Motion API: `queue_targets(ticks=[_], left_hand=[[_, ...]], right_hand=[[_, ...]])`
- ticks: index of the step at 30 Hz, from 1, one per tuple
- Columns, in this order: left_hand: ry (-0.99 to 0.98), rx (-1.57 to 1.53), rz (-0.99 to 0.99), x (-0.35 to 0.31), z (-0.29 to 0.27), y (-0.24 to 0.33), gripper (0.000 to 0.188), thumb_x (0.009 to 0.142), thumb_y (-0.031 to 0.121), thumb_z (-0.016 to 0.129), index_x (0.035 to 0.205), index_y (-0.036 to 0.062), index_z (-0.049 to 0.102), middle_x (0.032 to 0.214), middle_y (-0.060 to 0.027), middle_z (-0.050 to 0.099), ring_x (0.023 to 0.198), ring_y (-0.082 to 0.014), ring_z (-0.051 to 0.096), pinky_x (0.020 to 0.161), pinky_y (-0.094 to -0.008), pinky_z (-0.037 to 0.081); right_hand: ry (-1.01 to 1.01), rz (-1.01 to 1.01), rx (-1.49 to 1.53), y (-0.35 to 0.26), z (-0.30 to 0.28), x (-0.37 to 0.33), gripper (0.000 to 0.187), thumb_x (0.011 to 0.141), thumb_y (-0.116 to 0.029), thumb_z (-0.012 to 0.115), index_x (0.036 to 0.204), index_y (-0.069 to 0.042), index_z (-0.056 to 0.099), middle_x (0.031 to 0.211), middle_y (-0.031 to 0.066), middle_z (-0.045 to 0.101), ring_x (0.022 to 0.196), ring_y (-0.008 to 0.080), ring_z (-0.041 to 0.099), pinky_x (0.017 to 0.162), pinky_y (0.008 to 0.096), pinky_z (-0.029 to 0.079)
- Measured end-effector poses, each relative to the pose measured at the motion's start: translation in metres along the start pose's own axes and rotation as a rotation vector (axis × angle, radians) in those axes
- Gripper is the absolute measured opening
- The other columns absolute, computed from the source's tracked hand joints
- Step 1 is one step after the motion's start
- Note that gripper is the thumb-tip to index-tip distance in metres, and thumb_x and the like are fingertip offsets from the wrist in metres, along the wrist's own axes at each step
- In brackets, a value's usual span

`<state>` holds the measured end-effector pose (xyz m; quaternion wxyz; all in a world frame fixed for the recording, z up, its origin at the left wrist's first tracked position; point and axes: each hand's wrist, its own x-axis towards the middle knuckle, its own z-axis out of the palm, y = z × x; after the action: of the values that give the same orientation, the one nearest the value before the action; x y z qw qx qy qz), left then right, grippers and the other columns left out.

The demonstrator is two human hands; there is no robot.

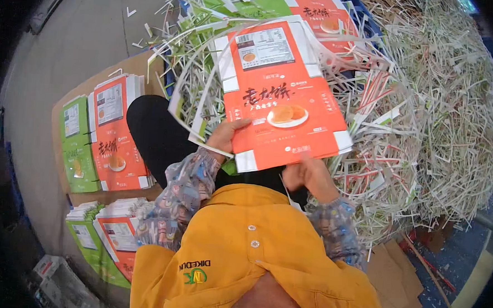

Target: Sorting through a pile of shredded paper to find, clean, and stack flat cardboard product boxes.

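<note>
A flat red printed carton blank (280, 94) is held tilted in front of me, with a white label panel toward its far end. My left hand (227, 135) is closed on its left edge, thumb on top. Close under the near right edge, my right hand (314, 179) has its fingers curled. Those fingers are partly smeared, and what they hold, if anything, cannot be made out. Thin white trim strips (183, 114) loop out beside the blank's left side. Beyond it lie more printed sheets, one green (254, 8) and one red (334, 25).
A big heap of shredded paper strips (444, 108) rises on the right. Stacks of green blanks (79, 151) and red blanks (113, 141) stand on brown cardboard (60, 138) at the left, with more stacks nearer me. Brown cardboard pieces (396, 279) lie lower right by a thin stick (427, 269).
</note>
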<state>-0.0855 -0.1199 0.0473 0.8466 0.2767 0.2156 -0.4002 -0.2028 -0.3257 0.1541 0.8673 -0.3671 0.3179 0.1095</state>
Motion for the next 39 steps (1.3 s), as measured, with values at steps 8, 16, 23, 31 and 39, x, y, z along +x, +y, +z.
queue_targets(ticks=[8, 16, 23, 31, 39], left_hand=[[-0.054, 0.214, 0.051, -0.018, -0.01, 0.033, 0.041, 0.076, 0.001, 0.054, 0.114, -0.0007, 0.041, 0.108, -0.0143, 0.053, 0.093, -0.0244, 0.056, 0.076, -0.0366, 0.05], [0.056, 0.381, 0.137, -0.052, 0.034, 0.052, 0.043, 0.071, 0.001, 0.058, 0.112, -0.0003, 0.043, 0.106, -0.0125, 0.054, 0.092, -0.0221, 0.056, 0.078, -0.0348, 0.048], [-0.017, 0.62, 0.121, -0.073, 0.04, 0.111, 0.05, 0.068, 0.003, 0.062, 0.115, -0.0003, 0.043, 0.105, -0.0111, 0.055, 0.09, -0.0204, 0.057, 0.078, -0.0332, 0.048], [-0.057, 1.135, 0.235, -0.096, 0.103, 0.188, 0.046, 0.067, 0.009, 0.065, 0.11, 0.0001, 0.049, 0.1, -0.0096, 0.058, 0.088, -0.0191, 0.057, 0.076, -0.0303, 0.047], [0.035, 1.687, 0.024, -0.153, 0.182, 0.243, 0.035, 0.07, 0.013, 0.065, 0.102, 0.0005, 0.056, 0.09, -0.0026, 0.06, 0.084, -0.0097, 0.053, 0.072, -0.0254, 0.043]], right_hand=[[0.034, -0.62, -1.16, -0.107, 0.038, 0.04, 0.032, 0.082, -0.02, 0.053, 0.103, 0.004, 0.049, 0.095, 0.0135, 0.057, 0.083, 0.0173, 0.055, 0.072, 0.0252, 0.042], [0.157, -0.648, -1.623, -0.139, -0.027, 0.261, 0.092, 0.063, -0.05, 0.065, 0.122, 0.009, 0.026, 0.12, 0.0265, 0.04, 0.108, 0.0314, 0.044, 0.09, 0.038, 0.034], [-0.417, -0.068, -0.683, -0.097, -0.04, 0.241, 0.055, 0.08, -0.039, 0.055, 0.117, -0.001, 0.042, 0.108, 0.01, 0.052, 0.093, 0.0177, 0.053, 0.071, 0.0283, 0.046], [-0.373, 0.074, 0.024, -0.081, -0.025, 0.171, 0.067, 0.08, -0.053, 0.043, 0.119, 0.001, 0.035, 0.101, 0.0135, 0.053, 0.083, 0.0208, 0.058, 0.061, 0.0356, 0.052], [-0.384, -0.307, -1.036, -0.093, -0.096, 0.209, 0.013, 0.073, -0.014, 0.059, 0.081, -0.003, 0.058, 0.065, 0.0055, 0.058, 0.058, 0.015, 0.057, 0.053, 0.0296, 0.046]])
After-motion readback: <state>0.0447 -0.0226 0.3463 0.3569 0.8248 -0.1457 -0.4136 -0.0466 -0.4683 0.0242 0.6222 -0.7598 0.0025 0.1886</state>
